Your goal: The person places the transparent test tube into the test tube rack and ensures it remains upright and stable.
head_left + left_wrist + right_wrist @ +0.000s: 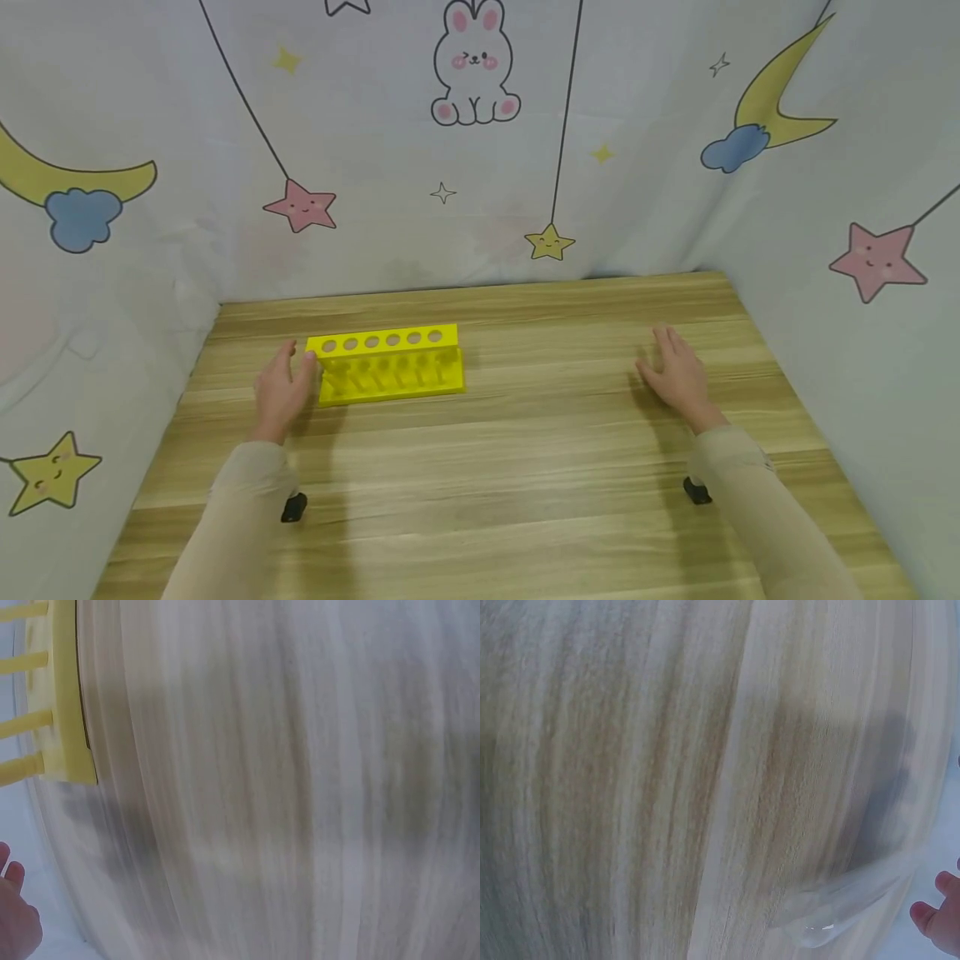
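A yellow test tube rack [386,364] with a row of round holes stands on the left part of the table. My left hand [281,387] is beside the rack's left end, its fingers loosely spread and holding nothing. In the left wrist view a gap shows between that hand [16,919] and the rack [69,697]. Over the table's right side is my right hand [678,375], fingers extended and nothing in its grasp. A clear, round-ended tube [817,915] lies near the right hand [946,915] in the right wrist view; I cannot make it out in the head view.
The wood-grain table [510,483] spreads between and in front of both hands. A white curtain [382,125] printed with stars, moons and a rabbit hangs along the back and both sides. Black devices [294,507] sit under the wrists.
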Tool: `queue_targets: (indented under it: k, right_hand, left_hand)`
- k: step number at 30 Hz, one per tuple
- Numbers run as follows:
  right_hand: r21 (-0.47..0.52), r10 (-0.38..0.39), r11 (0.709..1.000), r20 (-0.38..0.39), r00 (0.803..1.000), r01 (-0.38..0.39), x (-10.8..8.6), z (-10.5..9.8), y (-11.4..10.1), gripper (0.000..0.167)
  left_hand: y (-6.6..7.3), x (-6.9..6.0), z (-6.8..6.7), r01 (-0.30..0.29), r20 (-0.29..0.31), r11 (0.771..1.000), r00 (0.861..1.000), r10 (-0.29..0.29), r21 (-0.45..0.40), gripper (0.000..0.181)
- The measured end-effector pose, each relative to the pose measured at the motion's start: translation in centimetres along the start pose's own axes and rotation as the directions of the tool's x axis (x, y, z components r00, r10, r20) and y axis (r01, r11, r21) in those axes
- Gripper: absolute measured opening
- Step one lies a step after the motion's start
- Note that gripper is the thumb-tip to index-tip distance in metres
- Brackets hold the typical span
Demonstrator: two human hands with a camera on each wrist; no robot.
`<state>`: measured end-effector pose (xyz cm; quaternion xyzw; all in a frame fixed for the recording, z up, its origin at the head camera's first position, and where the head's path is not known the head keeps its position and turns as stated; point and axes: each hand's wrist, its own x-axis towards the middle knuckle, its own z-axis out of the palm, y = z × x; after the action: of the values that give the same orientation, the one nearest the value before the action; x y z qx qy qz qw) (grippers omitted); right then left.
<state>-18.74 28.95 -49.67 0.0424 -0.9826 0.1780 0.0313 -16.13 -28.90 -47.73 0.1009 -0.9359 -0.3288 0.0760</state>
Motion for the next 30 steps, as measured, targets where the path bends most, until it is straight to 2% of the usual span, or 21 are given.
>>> queue_targets:
  k: [5, 12, 19, 25, 30]
  right_hand:
    - [0.006, 0.017, 1.000, -0.006, 1.000, -0.017, 0.0, 0.0, 0.3, 0.065]
    - [0.037, 0.045, 0.998, -0.002, 0.999, -0.044, -0.1, -0.1, 0.7, 0.064]
    - [0.038, 0.076, 0.996, 0.044, 0.996, -0.077, -0.3, -0.2, 1.0, 0.065]
    - [0.035, 0.087, 0.995, 0.056, 0.995, -0.089, -0.4, -0.2, 1.1, 0.066]
    - [0.025, 0.086, 0.996, 0.049, 0.995, -0.088, -0.4, -0.2, 1.4, 0.066]
  left_hand:
    - [0.2, 0.2, 0.2, 0.023, -0.003, 0.999, 1.000, -0.023, -0.028, 0.059]
    - [0.6, 0.5, 0.4, 0.053, 0.029, 0.995, 0.998, -0.051, -0.079, 0.061]
    - [1.1, 0.6, 0.6, 0.077, 0.040, 0.994, 0.996, -0.074, -0.079, 0.062]
    - [1.4, 0.8, 0.8, 0.104, 0.045, 0.992, 0.994, -0.100, -0.076, 0.062]
    - [1.5, 1.0, 0.9, 0.145, 0.057, 0.983, 0.989, -0.139, -0.109, 0.064]
